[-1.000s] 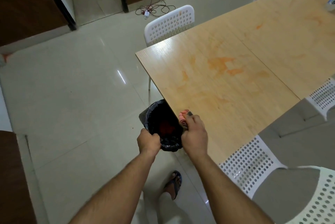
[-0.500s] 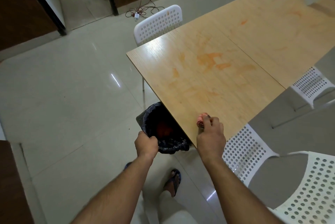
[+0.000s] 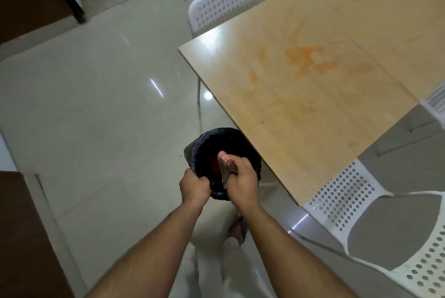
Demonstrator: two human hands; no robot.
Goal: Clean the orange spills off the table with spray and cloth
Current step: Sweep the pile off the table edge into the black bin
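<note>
Head view: your left grip clutches the near rim of the black-lined bin; your right grip holds the crumpled pinkish cloth over its mouth, left of the orange-smeared wooden counter.

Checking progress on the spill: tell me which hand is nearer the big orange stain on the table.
Right. The right hand holds the cloth over the bin, on the side of the orange stain; the left hand grips the bin's rim, farther away.

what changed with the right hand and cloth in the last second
The right hand, gripping the cloth, went from the table edge back over the bin mouth. The left hand kept its grip on the bin rim. The orange smears are unchanged.
</note>
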